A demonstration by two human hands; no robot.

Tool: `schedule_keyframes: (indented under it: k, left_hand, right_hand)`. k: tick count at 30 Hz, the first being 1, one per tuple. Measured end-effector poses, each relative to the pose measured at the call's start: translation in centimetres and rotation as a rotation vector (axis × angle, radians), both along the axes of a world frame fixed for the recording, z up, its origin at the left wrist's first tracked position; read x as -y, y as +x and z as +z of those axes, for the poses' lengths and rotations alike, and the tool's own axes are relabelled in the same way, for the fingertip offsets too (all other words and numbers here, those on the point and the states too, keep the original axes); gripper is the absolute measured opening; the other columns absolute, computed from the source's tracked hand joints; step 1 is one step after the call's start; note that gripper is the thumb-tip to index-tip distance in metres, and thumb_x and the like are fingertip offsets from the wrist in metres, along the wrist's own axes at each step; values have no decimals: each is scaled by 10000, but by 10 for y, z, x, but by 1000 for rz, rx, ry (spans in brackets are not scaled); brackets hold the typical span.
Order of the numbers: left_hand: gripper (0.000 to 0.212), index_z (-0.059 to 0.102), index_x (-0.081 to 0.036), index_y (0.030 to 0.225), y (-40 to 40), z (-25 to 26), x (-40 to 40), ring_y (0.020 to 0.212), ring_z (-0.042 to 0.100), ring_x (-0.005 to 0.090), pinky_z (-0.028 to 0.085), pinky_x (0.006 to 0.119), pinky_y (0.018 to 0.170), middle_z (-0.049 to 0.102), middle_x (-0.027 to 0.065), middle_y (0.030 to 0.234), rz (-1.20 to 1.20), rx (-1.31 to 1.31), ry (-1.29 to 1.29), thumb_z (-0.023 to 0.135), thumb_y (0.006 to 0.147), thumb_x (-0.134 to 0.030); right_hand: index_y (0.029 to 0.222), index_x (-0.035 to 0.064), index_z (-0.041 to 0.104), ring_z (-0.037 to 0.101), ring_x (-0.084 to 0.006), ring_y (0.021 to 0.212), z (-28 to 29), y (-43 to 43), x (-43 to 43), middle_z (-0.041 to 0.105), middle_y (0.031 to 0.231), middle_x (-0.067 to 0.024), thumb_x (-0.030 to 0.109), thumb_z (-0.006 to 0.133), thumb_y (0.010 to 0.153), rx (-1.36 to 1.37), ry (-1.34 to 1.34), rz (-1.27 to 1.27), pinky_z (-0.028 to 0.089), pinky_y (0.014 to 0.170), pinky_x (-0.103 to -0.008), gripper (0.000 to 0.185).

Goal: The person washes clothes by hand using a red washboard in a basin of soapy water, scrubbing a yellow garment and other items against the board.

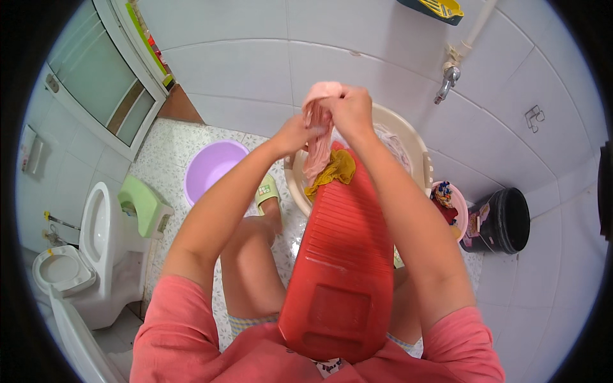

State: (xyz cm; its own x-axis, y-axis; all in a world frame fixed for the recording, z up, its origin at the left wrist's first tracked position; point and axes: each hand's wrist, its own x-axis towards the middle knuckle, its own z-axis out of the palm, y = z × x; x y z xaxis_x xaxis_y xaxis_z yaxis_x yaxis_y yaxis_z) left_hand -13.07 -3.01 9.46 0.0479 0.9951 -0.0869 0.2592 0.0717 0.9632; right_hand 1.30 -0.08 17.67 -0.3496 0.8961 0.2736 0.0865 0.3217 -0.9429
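Between both hands hangs a pink cloth garment (318,143), raised above a large beige basin (416,129). My right hand (352,110) grips its upper edge. Lower on the left side, my left hand (294,134) has hold of the same fabric and is slightly blurred. A red plastic washboard (349,230) leans from my lap into the basin, ridges facing up. On its upper end lies a wet mustard-yellow cloth (337,167), touching the pink fabric's lower end. Pale wet fabric (392,141) shows inside the basin, partly hidden by my right arm.
A purple basin (215,167) stands on the floor at left, near a green stool (143,206) and a white toilet (98,234). To the right are a pink basin (459,206) holding clothes and a black bucket (515,220). A wall tap (448,84) projects above.
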Motion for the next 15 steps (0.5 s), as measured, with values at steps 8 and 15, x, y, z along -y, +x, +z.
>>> schedule_keyframes:
  k: [8, 15]
  left_hand:
    - [265, 565, 41, 1039, 17, 86, -1, 775, 647, 200, 559, 319, 618, 633, 140, 899, 242, 323, 119, 455, 798, 24]
    - [545, 338, -51, 1329, 27, 46, 23, 989, 609, 264, 539, 351, 797, 531, 195, 1158, 157, 495, 53, 450, 806, 55]
  right_hand:
    - [1184, 14, 514, 586, -186, 931, -62, 19, -28, 595, 1051, -92, -20, 651, 684, -156, -154, 141, 467, 827, -332, 519]
    - [1250, 10, 451, 512, -322, 1136, -116, 36, -10, 554, 1183, -153, 175, 419, 844, -711, -935, 427, 411, 960, -517, 440]
